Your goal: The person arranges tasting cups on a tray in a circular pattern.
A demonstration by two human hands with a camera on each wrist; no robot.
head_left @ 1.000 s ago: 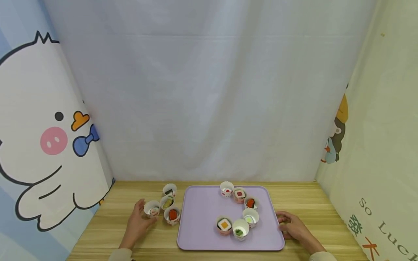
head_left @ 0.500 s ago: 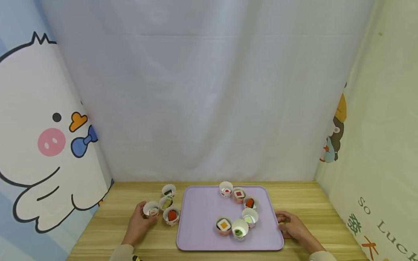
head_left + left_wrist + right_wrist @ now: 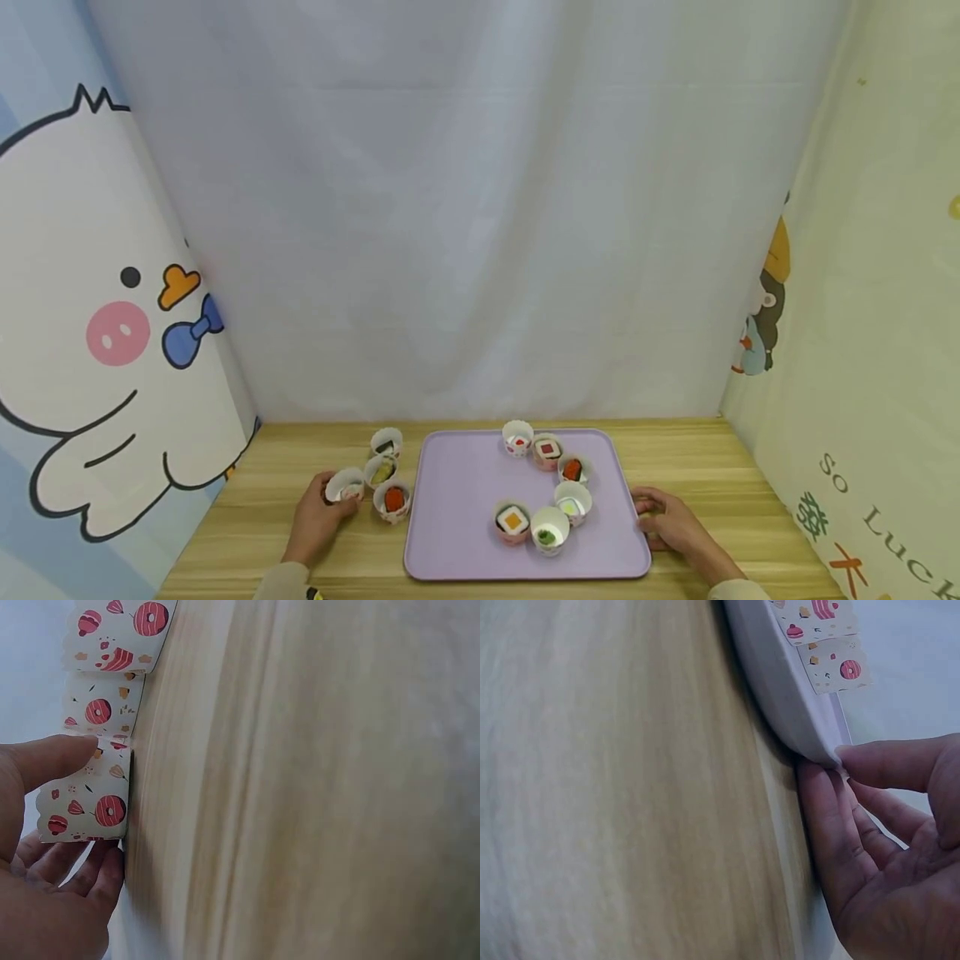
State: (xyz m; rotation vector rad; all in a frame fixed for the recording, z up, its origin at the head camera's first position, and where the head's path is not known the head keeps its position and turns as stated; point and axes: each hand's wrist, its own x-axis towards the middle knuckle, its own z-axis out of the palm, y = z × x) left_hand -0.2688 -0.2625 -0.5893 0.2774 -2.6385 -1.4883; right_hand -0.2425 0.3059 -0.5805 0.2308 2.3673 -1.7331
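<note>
My left hand grips a small white paper baking cup on the table, thumb on one side and fingers on the other, as the left wrist view shows. Pink doughnut prints cover the cup's outside; its contents are partly hidden. Three similar cups stand close beside it, one with a red-topped piece of toy-like sushi, one with a yellow-green piece, one with a dark piece. At the lilac tray's right edge, my right hand pinches the rim between thumb and fingers.
Several filled cups stand on the tray, among them one with a white and orange square piece and one with a green piece. A pale curtain hangs behind the wooden table, with printed cloths at both sides.
The head view has shifted slightly. Both hands, the cups and the tray keep practically the same places.
</note>
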